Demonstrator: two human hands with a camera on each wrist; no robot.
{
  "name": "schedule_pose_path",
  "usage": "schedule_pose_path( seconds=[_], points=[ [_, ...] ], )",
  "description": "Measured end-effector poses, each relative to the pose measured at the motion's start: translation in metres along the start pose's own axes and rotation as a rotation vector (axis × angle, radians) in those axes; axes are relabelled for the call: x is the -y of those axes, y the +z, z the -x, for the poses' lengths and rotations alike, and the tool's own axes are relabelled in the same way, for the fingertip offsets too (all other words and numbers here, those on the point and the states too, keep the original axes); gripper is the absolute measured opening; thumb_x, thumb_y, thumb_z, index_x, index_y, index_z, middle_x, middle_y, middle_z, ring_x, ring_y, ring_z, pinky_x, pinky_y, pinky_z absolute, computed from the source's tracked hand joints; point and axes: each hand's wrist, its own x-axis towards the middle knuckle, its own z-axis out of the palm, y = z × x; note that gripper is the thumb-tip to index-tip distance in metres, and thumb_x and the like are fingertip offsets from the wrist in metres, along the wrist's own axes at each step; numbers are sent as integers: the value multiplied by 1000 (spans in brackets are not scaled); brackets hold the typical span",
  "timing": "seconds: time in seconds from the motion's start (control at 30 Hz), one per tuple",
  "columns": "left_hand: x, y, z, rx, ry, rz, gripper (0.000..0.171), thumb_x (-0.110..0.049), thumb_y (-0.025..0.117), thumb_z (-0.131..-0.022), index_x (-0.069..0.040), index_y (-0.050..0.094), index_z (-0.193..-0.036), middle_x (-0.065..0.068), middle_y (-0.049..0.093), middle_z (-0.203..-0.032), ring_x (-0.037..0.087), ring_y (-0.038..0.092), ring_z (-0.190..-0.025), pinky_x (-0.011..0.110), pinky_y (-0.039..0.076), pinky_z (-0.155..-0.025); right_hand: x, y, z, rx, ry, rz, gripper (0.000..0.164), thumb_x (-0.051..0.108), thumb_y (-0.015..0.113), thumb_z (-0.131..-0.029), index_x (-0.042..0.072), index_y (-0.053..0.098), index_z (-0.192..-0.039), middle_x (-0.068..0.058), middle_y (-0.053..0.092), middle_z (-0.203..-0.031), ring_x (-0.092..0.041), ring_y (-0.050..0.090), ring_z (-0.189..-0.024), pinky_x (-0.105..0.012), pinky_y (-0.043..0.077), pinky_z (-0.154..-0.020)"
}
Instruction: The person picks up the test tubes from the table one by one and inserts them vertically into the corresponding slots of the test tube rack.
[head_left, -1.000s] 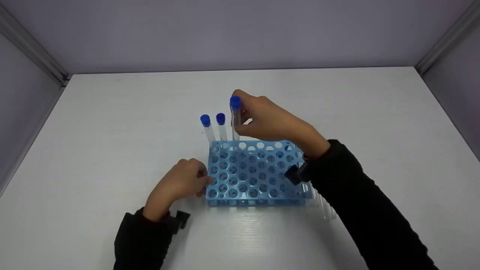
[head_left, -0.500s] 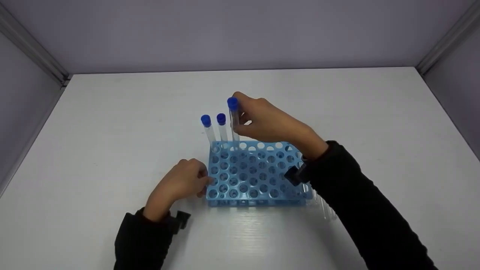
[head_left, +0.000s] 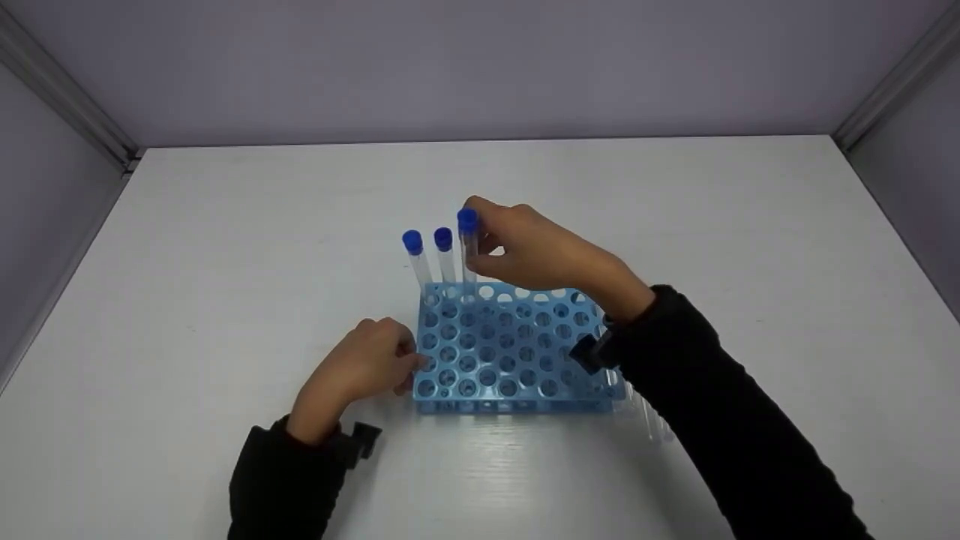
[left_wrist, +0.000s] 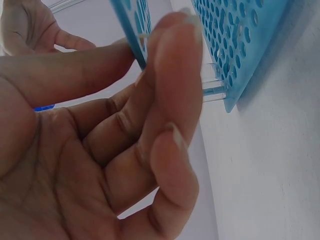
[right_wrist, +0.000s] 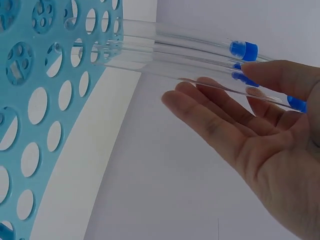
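The right hand (head_left: 529, 244) pinches a test tube (head_left: 468, 241) between its thumb and fingers; the tube is slim, clear and see-through, topped by a bright blue cap (head_left: 467, 219); it stands nearly upright, lower end at the far row of the light-blue, hole-filled rack (head_left: 514, 379). Just left of it stand two matching capped tubes (head_left: 446, 262); the left hand (head_left: 364, 364), fingers bent, grips the rack's left edge.
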Motion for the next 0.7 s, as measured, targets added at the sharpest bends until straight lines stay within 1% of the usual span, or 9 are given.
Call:
schedule_pose_path(
  seconds=[0.17, 0.4, 0.57, 0.7],
  points=[
    [0, 0, 1, -1, -5, 6, 12, -11, 63, -85, -1, 65, -77, 4, 58, -59, 17, 52, -57, 28, 41, -55, -2, 3, 0, 33, 24, 26, 26, 6, 57, -88, 0, 47, -111, -12, 63, -103, -22, 61, -97, -33, 47, -84],
    [0, 0, 1, -4, -1, 6, 12, -11, 63, -85, -1, 65, -78, 4, 58, -59, 17, 52, -57, 28, 41, -55, -5, 6, 0, 56, 55, 25, 26, 7, 56, -89, 0, 48, -113, -11, 63, -103, -21, 61, -97, -34, 46, -85],
    [0, 0, 2, 1, 4, 11, 14, -11, 63, -85, -2, 64, -75, 4, 59, -59, 16, 52, -56, 28, 40, -55, -6, 8, 0, 62, 78, 30, 29, 8, 57, -89, 1, 49, -116, -11, 62, -105, -21, 60, -96, -34, 48, -83],
    [0, -1, 3, 0, 23, 6, 14, -11, 62, -86, -2, 63, -74, 3, 59, -58, 15, 53, -56, 28, 40, -54, -8, 9, -1, 67, 73, 53, 28, 8, 56, -89, 0, 50, -115, -11, 62, -102, -21, 61, -95, -33, 49, -80]
  ],
)
